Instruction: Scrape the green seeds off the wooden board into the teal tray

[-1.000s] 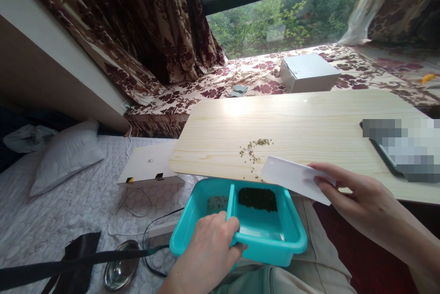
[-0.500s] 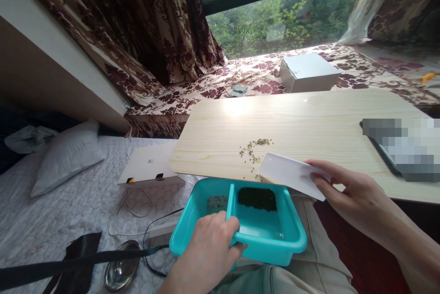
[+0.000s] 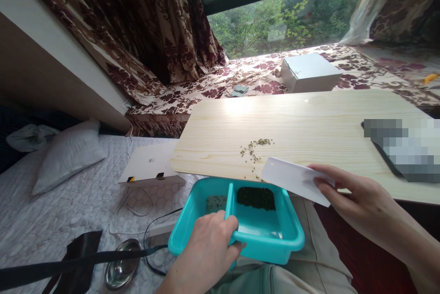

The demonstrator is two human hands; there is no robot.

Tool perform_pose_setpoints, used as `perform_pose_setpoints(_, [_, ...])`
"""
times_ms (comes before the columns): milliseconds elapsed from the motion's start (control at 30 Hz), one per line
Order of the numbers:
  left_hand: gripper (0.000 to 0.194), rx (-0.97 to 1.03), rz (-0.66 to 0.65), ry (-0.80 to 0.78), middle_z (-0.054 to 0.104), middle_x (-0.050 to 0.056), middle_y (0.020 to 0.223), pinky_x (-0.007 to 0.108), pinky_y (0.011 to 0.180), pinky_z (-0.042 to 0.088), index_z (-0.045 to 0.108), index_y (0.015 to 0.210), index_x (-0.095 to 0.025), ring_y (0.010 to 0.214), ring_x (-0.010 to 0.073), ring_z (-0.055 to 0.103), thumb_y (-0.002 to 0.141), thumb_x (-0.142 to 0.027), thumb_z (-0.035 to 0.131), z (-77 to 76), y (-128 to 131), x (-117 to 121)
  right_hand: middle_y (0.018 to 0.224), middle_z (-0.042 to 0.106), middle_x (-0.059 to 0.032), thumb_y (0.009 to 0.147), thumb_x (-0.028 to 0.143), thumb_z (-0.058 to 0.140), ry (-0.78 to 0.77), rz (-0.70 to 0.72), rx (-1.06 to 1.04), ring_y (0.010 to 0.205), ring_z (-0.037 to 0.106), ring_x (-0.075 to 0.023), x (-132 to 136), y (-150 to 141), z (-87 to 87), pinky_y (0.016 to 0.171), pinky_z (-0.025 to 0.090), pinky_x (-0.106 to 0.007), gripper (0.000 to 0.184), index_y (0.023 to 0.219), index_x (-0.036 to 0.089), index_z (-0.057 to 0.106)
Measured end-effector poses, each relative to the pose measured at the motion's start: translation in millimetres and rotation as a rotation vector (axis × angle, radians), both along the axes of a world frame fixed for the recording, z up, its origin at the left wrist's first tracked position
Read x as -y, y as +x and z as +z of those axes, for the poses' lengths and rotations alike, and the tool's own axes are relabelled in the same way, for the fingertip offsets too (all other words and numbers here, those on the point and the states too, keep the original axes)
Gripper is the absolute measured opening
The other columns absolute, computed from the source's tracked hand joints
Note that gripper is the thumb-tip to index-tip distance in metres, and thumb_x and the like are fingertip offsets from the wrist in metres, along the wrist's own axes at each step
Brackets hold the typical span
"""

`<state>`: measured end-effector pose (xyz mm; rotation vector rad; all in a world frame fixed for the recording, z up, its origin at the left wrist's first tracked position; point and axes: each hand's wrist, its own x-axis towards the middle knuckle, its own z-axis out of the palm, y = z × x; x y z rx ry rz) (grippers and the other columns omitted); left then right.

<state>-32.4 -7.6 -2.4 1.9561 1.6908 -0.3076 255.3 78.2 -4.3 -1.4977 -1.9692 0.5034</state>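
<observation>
My left hand (image 3: 209, 246) grips the near rim of a turquoise two-compartment tub (image 3: 294, 234), where the divider meets it. The tub is held over my lap, just under the table's near edge. In its right compartment lies a heap of small dark green beans (image 3: 256, 198); a few specks lie in the left one. My right hand (image 3: 347, 188) pinches a flat white plastic scraper (image 3: 292, 178) between thumb and fingers. The scraper's far end is at the table edge, beside a scatter of small greenish beans (image 3: 254, 152) on the wooden tabletop.
The light wooden table (image 3: 213, 124) carries a blurred-out dark device (image 3: 388, 152) at right. A white box (image 3: 311, 72) stands on the floral window seat. On the bed at left are a flat carton (image 3: 147, 163), a steel bowl (image 3: 122, 266), cables and a pillow (image 3: 70, 156).
My right hand and the white scraper have shifted slightly down and to the right at the table edge. My left hand keeps its hold on the tub. The scattered beans look unchanged.
</observation>
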Motion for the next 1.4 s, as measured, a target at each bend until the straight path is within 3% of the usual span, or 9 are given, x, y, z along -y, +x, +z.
perform_pose_setpoints(133, [0.006,0.004,0.006,-0.011,0.070,0.002,0.099,0.030,0.079,0.045,0.066,0.093,-0.023,0.098,0.0235,0.066,0.093,-0.026,0.072,1.0,0.0,-0.9,0.081,0.082,-0.0046,0.086,0.037,0.055,-0.012,0.010,-0.015,0.061,0.074,-0.0232,0.5,-1.7,2.5,0.055,0.057,-0.032,0.030,0.099,0.025,0.079])
perform_pose_setpoints(367, [0.008,0.003,0.004,0.001,0.070,0.002,0.099,0.031,0.077,0.045,0.066,0.092,-0.023,0.097,0.0241,0.066,0.093,-0.028,0.072,-0.8,-1.1,-0.9,0.068,0.078,-0.0023,0.083,0.037,0.054,0.047,-0.045,0.040,0.041,0.058,-0.0182,-5.5,-11.7,6.3,0.047,0.050,-0.032,0.030,0.095,0.027,0.080])
perform_pose_setpoints(667, [0.006,0.002,0.016,-0.002,0.070,0.002,0.098,0.030,0.077,0.045,0.067,0.092,-0.023,0.097,0.0238,0.067,0.093,-0.026,0.072,0.5,-3.1,0.0,0.070,0.077,-0.0025,0.086,0.038,0.052,0.031,0.028,0.030,0.048,0.064,-0.0193,-5.5,-22.9,12.1,0.049,0.051,-0.031,0.033,0.100,0.026,0.080])
perform_pose_setpoints(933, [0.006,0.013,0.028,-0.001,0.070,0.002,0.099,0.031,0.079,0.045,0.067,0.093,-0.023,0.098,0.0241,0.067,0.093,-0.026,0.071,-0.3,-7.7,2.0,0.071,0.078,-0.0044,0.087,0.038,0.049,0.103,0.011,0.109,0.040,0.055,-0.0170,-11.8,-31.4,15.9,0.045,0.045,-0.031,0.036,0.102,0.024,0.079])
perform_pose_setpoints(1200, [0.005,0.007,0.032,-0.026,0.072,0.003,0.102,0.032,0.080,0.046,0.069,0.097,-0.022,0.101,0.0250,0.067,0.094,-0.027,0.070,-1.5,-10.3,1.2,0.079,0.081,-0.0062,0.091,0.033,0.050,0.122,0.101,0.096,0.053,0.067,-0.0202,-11.7,-37.8,11.9,0.047,0.049,-0.030,0.033,0.104,0.023,0.078])
perform_pose_setpoints(1400, [0.005,-0.005,0.048,-0.033,0.072,0.003,0.103,0.033,0.084,0.049,0.070,0.098,-0.022,0.103,0.0251,0.068,0.095,-0.027,0.070,1.0,-13.0,3.0,0.087,0.083,-0.0067,0.093,0.034,0.050,0.062,0.155,0.032,0.066,0.075,-0.0221,-6.7,-44.7,5.9,0.058,0.057,-0.031,0.033,0.105,0.024,0.079])
